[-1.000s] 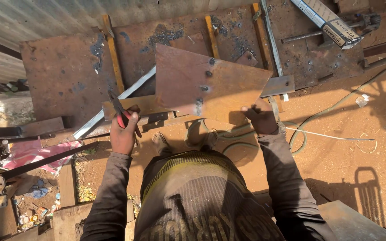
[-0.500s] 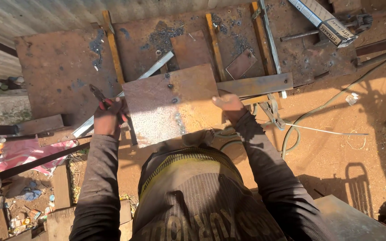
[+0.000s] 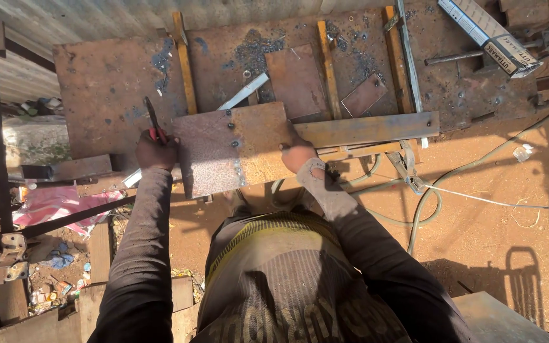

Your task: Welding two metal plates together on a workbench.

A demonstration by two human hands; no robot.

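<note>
You've swung the rusty steel plate point(image 3: 233, 149) down flat across the workbench point(image 3: 106, 89) since a moment ago — your right hand point(image 3: 298, 152) grips its right edge, your left hand point(image 3: 155, 151) clasps red-handled pliers point(image 3: 154, 121) at its left edge — so it's laid down, not yet released.

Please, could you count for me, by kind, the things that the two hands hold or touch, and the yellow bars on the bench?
Rusty steel plate, gripped by left hand and right hand: 1
Red-handled tool, in the left hand: 1
Yellow bars on the work bench: 3
Total: 5
</note>
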